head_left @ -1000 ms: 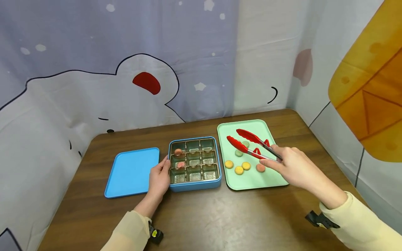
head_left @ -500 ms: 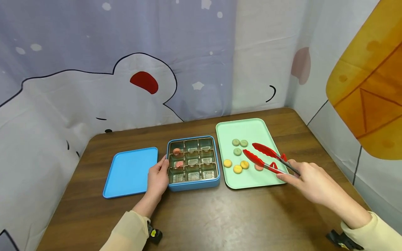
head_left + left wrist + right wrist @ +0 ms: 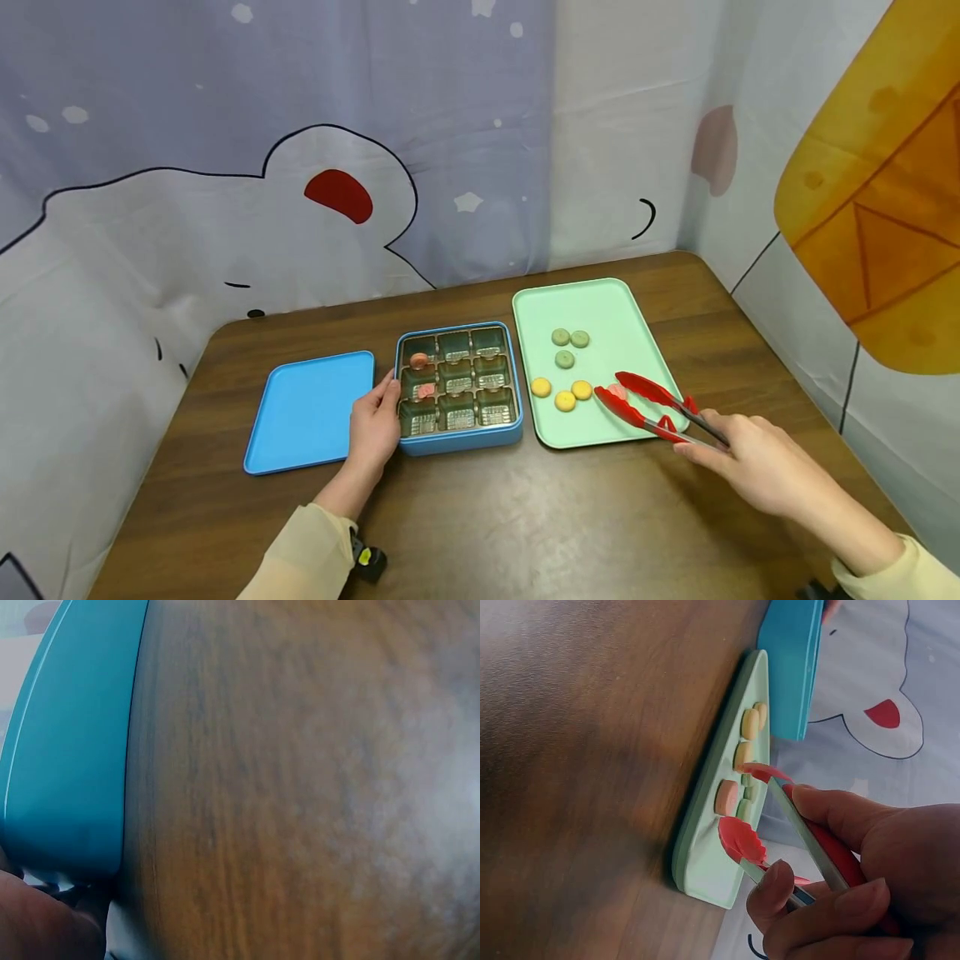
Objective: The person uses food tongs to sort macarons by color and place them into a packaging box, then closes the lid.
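Note:
My right hand point(image 3: 765, 467) grips red-tipped tongs point(image 3: 619, 406), which are spread. Their tips stand on either side of a pink round cookie point(image 3: 617, 390) on the green tray point(image 3: 585, 304). In the right wrist view, a gap shows between that pink cookie point(image 3: 726, 797) and the red tips point(image 3: 741, 840). My left hand point(image 3: 375, 425) holds the left side of a blue box point(image 3: 465, 442), thumb at the rim. The box's insert has several compartments; a reddish cookie point(image 3: 418, 361) lies in the far-left one and a pink piece point(image 3: 426, 391) in the middle-left one.
Several green cookies point(image 3: 565, 359) and yellow cookies point(image 3: 565, 402) lie on the tray, left of the tongs. A flat blue lid point(image 3: 311, 412) lies left of the box. Everything stands on a wooden table point(image 3: 480, 525), with a printed curtain point(image 3: 480, 150) behind it.
My right hand has brought the tongs from over the green cookies toward the front right, lowering their tips around the pink cookie. The left hand keeps its hold on the box.

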Tool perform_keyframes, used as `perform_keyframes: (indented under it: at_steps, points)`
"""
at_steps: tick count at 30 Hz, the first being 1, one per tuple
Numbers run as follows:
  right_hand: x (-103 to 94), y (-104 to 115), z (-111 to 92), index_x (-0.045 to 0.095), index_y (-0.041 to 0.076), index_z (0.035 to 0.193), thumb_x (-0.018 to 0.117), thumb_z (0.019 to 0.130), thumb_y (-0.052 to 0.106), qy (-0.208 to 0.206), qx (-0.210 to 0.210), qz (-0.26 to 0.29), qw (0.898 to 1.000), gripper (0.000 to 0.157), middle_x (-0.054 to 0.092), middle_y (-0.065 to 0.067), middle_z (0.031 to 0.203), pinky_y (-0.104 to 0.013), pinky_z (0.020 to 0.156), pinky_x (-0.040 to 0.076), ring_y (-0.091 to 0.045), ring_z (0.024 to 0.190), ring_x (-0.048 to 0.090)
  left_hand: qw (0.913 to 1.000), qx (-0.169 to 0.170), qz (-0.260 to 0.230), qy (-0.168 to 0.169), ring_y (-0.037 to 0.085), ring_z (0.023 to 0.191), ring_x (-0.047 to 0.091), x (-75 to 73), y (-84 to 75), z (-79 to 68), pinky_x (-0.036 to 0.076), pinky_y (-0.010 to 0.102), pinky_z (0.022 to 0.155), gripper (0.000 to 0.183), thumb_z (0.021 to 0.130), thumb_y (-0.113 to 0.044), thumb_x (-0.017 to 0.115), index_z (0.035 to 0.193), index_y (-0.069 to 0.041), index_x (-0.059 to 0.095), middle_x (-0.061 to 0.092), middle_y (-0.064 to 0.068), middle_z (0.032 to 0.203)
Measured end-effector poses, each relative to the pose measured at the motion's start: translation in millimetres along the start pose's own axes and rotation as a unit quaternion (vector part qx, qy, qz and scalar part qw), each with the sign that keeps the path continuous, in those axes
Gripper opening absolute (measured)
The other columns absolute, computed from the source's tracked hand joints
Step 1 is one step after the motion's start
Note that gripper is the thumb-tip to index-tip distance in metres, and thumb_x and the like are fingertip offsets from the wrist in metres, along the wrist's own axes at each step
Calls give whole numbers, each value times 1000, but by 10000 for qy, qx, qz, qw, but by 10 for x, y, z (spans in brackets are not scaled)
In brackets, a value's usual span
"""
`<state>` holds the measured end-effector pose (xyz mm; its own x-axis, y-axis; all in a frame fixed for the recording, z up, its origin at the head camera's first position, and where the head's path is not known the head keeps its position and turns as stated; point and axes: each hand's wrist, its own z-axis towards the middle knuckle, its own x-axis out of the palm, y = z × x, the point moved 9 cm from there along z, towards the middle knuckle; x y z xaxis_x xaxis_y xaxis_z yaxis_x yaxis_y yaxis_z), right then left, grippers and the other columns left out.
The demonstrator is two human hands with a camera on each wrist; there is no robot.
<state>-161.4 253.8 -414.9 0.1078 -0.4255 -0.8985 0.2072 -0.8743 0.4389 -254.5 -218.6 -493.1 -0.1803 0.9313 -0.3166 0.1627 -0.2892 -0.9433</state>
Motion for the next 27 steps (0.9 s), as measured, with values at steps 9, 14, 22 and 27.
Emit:
perform_keyframes:
  at_steps: [9,14,22,27]
  points:
    - [23,-12,1,58,19,87,75,101,37,93,-94,-54,9999,28,31,10,64,-26,52,27,-7,56,32,9996,224,147,-89,34,146,45,-48,-12,-14,39,52,117,46,116,-28,47,156,-6,53,57,19,151]
    - [2,-7,31,63,18,92,75,101,36,116,-83,-83,9999,24,32,9,65,-27,52,28,-9,57,35,9997,227,35,-92,34,141,51,-46,-7,-14,45,53,111,46,115,-28,48,156,-7,53,58,18,150]
    - [-100,17,125,69,13,103,72,103,37,136,-78,-93,9998,24,33,8,64,-28,51,28,-11,56,33,9997,226,-29,-99,32,145,46,-27,-10,-6,41,53,115,45,115,-27,49,155,-6,54,58,15,151]
    - [-171,77,208,72,10,109,71,104,35,112,-147,-65,9998,25,34,8,63,-27,50,28,-11,55,32,9997,233,14,-114,33,145,46,-28,-10,4,40,53,116,46,115,-28,49,155,-7,54,59,16,149]
